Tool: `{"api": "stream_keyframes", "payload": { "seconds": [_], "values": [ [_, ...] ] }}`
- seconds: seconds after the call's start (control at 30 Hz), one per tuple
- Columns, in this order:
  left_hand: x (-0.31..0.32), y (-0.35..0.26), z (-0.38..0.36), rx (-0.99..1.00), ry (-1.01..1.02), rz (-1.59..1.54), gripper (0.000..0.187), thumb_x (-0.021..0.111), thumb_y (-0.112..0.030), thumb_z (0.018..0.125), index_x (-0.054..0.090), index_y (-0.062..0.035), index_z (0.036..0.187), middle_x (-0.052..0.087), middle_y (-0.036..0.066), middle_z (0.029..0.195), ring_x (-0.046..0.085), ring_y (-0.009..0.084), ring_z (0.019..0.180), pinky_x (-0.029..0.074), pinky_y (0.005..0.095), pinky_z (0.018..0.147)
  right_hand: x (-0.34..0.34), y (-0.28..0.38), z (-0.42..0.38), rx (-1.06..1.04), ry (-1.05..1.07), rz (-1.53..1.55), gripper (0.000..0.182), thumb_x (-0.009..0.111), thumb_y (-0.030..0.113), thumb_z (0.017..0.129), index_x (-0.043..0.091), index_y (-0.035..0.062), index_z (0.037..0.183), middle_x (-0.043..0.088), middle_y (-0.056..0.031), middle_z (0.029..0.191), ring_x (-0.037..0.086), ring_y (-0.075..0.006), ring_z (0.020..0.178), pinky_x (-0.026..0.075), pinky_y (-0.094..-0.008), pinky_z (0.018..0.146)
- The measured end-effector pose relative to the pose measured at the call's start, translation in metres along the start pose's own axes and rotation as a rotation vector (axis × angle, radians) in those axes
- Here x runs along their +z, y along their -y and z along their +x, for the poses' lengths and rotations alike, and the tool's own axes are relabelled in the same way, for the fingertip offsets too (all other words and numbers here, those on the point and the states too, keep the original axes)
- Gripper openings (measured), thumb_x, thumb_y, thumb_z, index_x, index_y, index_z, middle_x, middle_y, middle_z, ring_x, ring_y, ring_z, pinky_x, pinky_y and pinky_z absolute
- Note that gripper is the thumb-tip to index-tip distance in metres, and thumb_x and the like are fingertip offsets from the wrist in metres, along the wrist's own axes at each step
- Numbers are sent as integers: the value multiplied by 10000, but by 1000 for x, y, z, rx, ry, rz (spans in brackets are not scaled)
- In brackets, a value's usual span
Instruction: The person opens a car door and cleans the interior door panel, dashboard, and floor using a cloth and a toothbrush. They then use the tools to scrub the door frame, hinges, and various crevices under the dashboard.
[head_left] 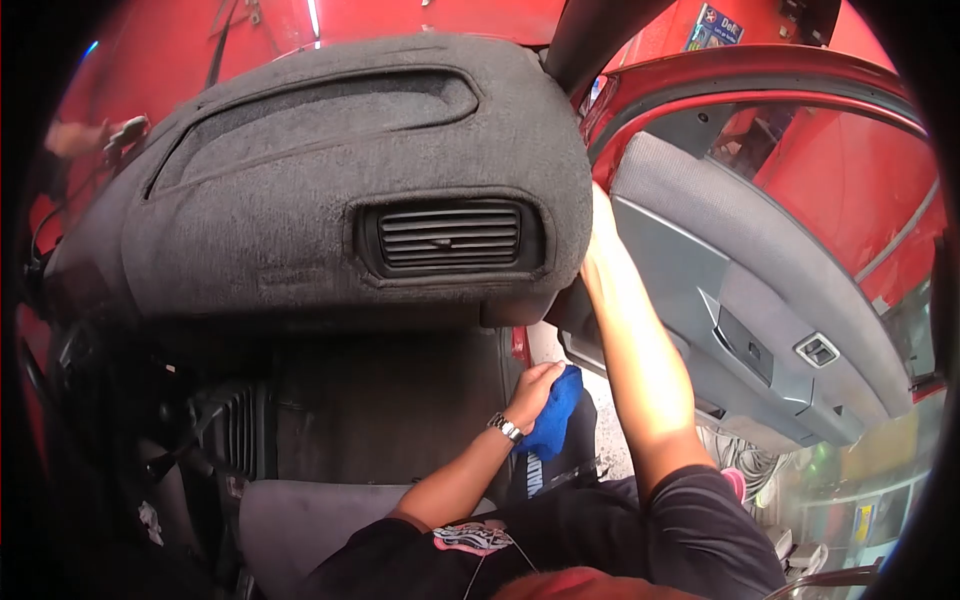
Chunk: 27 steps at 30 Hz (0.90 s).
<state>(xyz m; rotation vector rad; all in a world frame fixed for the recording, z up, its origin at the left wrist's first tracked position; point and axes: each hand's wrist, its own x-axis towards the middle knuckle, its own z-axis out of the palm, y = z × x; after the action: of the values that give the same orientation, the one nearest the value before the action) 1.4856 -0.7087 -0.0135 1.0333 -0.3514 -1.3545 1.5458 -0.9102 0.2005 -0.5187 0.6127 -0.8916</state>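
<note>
My left hand (533,398), with a metal-band watch (505,427) on its wrist, is closed around a bright blue cloth (556,415). It is low, near my knee, beside the door opening. My right arm (645,350) stretches forward along the right end of the dashboard (240,235), which has a dark grey fabric-like covering. Only the base of my right hand (597,225) shows, between the dashboard's end and the door; its fingers are hidden. Left of that arm, a slatted air vent (450,238) sits in the dashboard, below a long recessed tray (320,125).
The open car door (740,290), with a grey panel and inner handle (817,349), stands to my right. A grey seat (310,530) and a dark floor mat (390,405) are below. Coiled cables (745,460) lie outside. At far left, a blurred hand-like shape (85,140) appears.
</note>
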Motion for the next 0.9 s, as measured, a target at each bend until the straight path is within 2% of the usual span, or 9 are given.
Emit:
{"api": "stream_keyframes", "payload": {
  "seconds": [0.13,0.2,0.33,0.4,0.43,0.53,0.7,0.8,0.9],
  "values": [
    [-8,3,-1,-29,67,49,285,596,-287,1043,713,-27,1059,679,-15,869,617,52,745,498,234,651,3,-10,3,-18,33,41,238,446,228,1070,579,95,924,609,7,750,561,-105,525,499,-246,448],
    [-6,-3,0,33,46,51,266,604,-265,1037,700,-20,1074,677,-6,882,618,62,766,498,237,673,-48,-20,38,-139,282,-131,266,434,226,1070,585,83,904,628,-7,761,569,-101,533,498,-259,450],
    [-6,-3,1,12,54,7,246,630,-229,1022,690,-29,1151,675,2,958,609,63,836,500,239,731,-52,-23,47,-122,196,-201,221,469,212,1046,586,89,905,531,32,642,470,-91,455,394,-280,394],
    [-17,9,10,231,-13,247,281,638,-206,1019,643,-73,1266,654,29,1055,625,89,927,531,264,799,-71,-30,74,-270,237,-409,173,506,204,1025,585,112,903,417,70,547,382,-66,417,317,-279,373],
    [-15,0,4,276,-20,186,368,650,-188,1013,600,-94,1365,627,34,1128,601,99,1004,520,276,856,-61,-12,-2,-140,186,-247,200,515,224,1029,588,126,871,383,78,526,344,-57,398,278,-267,356],
    [-14,-27,-5,239,37,-8,374,566,-248,1065,582,-101,1408,624,-6,1143,581,65,1058,505,263,908,-97,-11,-127,-109,31,-793,260,522,228,1034,586,108,812,421,40,504,267,-102,311,185,-289,301],
    [7,-32,-20,451,183,92,420,420,-303,1112,566,-73,1432,506,-86,908,345,20,775,344,180,745,-188,-49,-163,-131,272,-1258,317,617,290,1011,692,72,793,586,26,642,478,-59,563,366,-227,530],
    [7,-18,-18,589,186,126,334,425,-230,1104,609,-27,1295,586,-14,1073,531,66,993,418,244,955,-182,-36,-187,-79,74,-1100,257,577,219,1029,668,67,843,564,44,680,440,-45,561,357,-200,542],
    [16,-20,-30,746,198,326,301,384,-120,1076,609,6,1230,575,88,1190,563,198,1129,417,330,1032,-226,-70,-171,-442,76,-1125,138,554,183,1042,612,59,1049,668,-73,834,616,-119,730,478,-289,650]
  ]
}}
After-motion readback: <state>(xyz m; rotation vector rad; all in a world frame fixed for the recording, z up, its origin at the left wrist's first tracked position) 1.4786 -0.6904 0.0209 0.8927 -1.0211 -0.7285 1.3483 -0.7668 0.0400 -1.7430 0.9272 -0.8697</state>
